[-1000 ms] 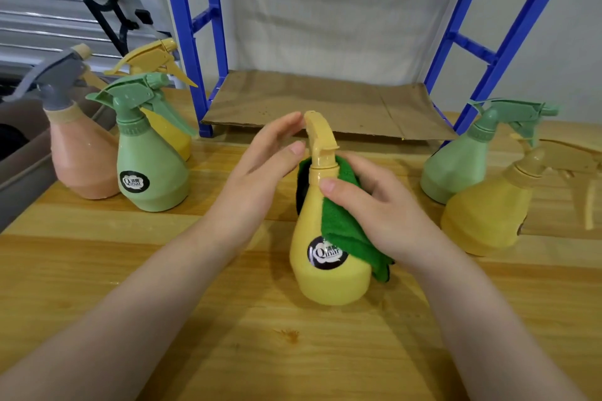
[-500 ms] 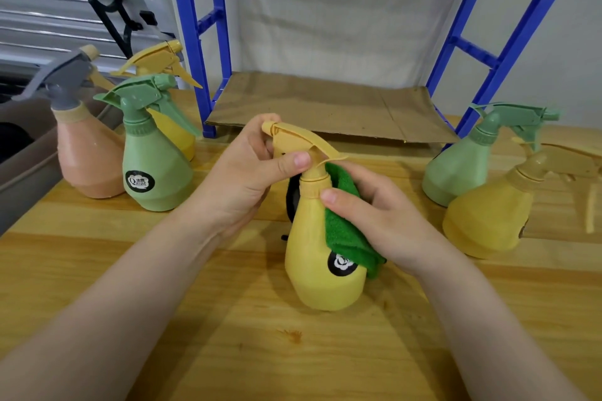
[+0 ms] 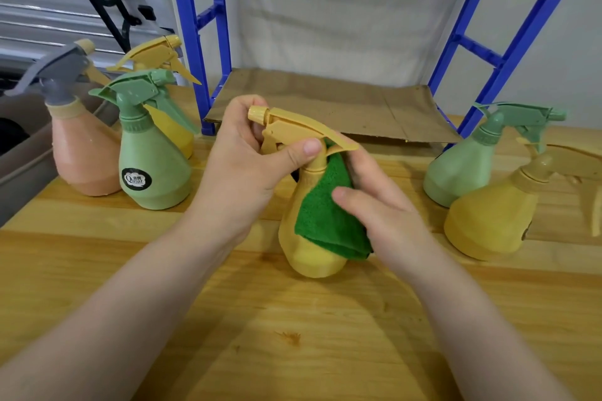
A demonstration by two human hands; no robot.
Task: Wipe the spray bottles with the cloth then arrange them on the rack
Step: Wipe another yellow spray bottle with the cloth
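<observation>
While my left hand [image 3: 242, 169] grips the trigger head of the yellow bottle [image 3: 314, 257], thumb laid across the neck side and fingers curled behind the nozzle, my right hand [image 3: 387, 221] presses the green cloth [image 3: 325, 218] against the bottle's right flank, thumb on top of the fold. Both grips are closed on what they hold. The bottle stands on the bench [image 3: 293, 335] between my hands, its long axis leaning a little, base toward me and spray head tipped up and to the left, nozzle pointing left. From this hold the rack [image 3: 508, 52] lies straight beyond the bottle, on the far side, its brown paper-lined shelf [image 3: 325, 104] bare of bottles. My left hand, already on the head, is the one placed to carry it there, I judge, once the wiping is finished. Three bottles wait at far left, the nearest a green bottle [image 3: 153, 172], and two more sit at right.
</observation>
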